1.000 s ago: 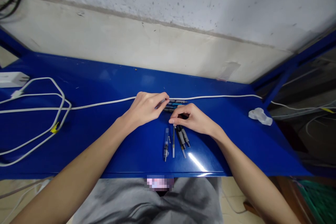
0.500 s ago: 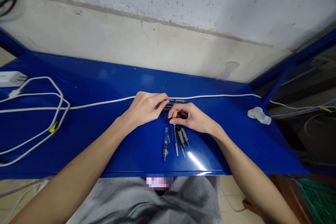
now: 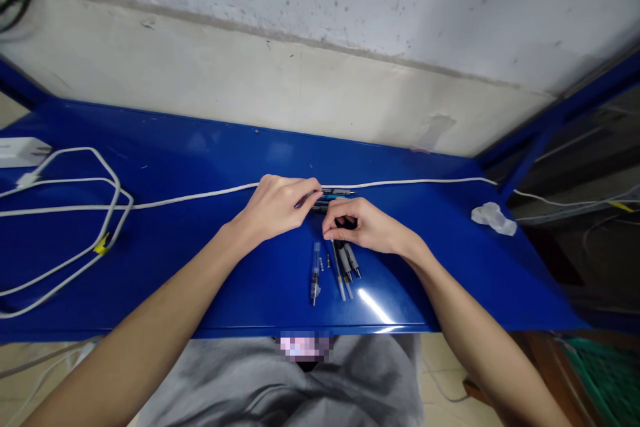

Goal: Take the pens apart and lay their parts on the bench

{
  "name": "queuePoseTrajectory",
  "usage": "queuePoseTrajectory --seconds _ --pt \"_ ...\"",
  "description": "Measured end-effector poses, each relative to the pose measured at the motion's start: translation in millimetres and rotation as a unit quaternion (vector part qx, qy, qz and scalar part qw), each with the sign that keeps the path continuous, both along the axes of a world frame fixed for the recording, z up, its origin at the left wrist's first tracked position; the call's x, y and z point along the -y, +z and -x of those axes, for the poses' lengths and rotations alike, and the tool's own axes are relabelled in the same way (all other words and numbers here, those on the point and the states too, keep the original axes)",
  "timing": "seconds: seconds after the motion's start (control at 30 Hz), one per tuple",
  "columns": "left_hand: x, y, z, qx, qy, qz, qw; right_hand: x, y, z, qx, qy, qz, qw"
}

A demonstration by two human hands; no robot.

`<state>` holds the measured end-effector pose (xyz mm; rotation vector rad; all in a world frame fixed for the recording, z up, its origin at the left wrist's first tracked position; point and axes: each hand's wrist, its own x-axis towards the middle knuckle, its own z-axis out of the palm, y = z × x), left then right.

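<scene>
My left hand (image 3: 286, 203) is closed in a pinch at the left ends of several grey and blue pens (image 3: 339, 192); a dark pen shaft shows between thumb and fingers. My right hand (image 3: 350, 221) has thumb and forefinger pressed together at the upper end of a slim pen refill (image 3: 339, 272), which lies beside a second refill (image 3: 349, 288). Two grey-and-black pen parts with pointed tips (image 3: 352, 260) lie just below that hand, partly hidden by it. To their left are a clear pen barrel (image 3: 315, 275) and two tiny spring-like parts (image 3: 325, 262).
A white cable (image 3: 200, 198) crosses the blue table (image 3: 225, 287) behind the pens and loops at left near a white adapter (image 3: 25, 151). Crumpled white tissue or plastic (image 3: 494, 219) lies at right. A wall (image 3: 280, 80) rises behind the table.
The refill at my right hand has shifted a little right and toward the table's front edge, closer to the second refill. My right fingertips moved slightly. My left hand stays put.
</scene>
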<state>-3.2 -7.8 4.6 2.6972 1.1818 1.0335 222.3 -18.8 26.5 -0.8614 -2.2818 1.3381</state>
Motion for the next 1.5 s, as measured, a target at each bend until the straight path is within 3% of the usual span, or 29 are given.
queuePoseTrajectory --seconds 0.17,0.27,0.37,0.47,0.7,0.87,0.97,1.07,1.23,1.37,1.5 --pt "4.8 7.8 -0.1 -0.008 0.039 0.028 0.999 -1.2 -5.4 0.0 0.024 -0.001 -0.052 0.998" --pt "15.1 12.4 0.7 -0.021 0.079 0.092 0.992 -2.8 -7.7 -1.3 0.022 -0.034 -0.120 0.992" --pt "33.3 10.6 1.2 -0.029 0.129 0.163 0.978 -4.0 -8.4 -2.6 0.083 -0.092 -0.236 0.964" --pt "54.1 4.9 -1.8 -0.028 0.177 0.195 0.964 -3.7 -9.9 -2.4 0.134 -0.104 -0.303 0.938" --pt "76.8 0.9 -19.1 -0.055 0.194 0.146 0.968 -1.9 -16.2 1.3 0.156 -0.104 -0.316 0.930" --pt "76.3 1.4 -20.4 -0.057 0.178 0.196 0.963 -2.2 -18.7 1.2 0.161 -0.102 -0.328 0.925" --pt "74.0 5.9 -19.7 -0.066 0.170 0.225 0.957 -2.4 -19.6 0.7 0.157 -0.100 -0.325 0.927" --pt "63.3 18.0 -21.4 -0.045 0.176 0.203 0.962 -3.0 -20.4 0.9 0.154 -0.101 -0.323 0.928" --pt "17.7 34.3 -29.7 0.085 0.131 0.132 0.979 -3.2 -20.2 1.2 0.145 -0.094 -0.331 0.928" --pt "-13.7 22.8 -26.7 0.097 0.089 0.035 0.991 -2.4 -18.5 -0.5 0.095 -0.120 -0.320 0.935" --pt "-14.9 9.3 -16.0 0.013 0.037 -0.019 0.999 -4.8 -19.5 -1.8 -0.004 -0.196 -0.283 0.939"
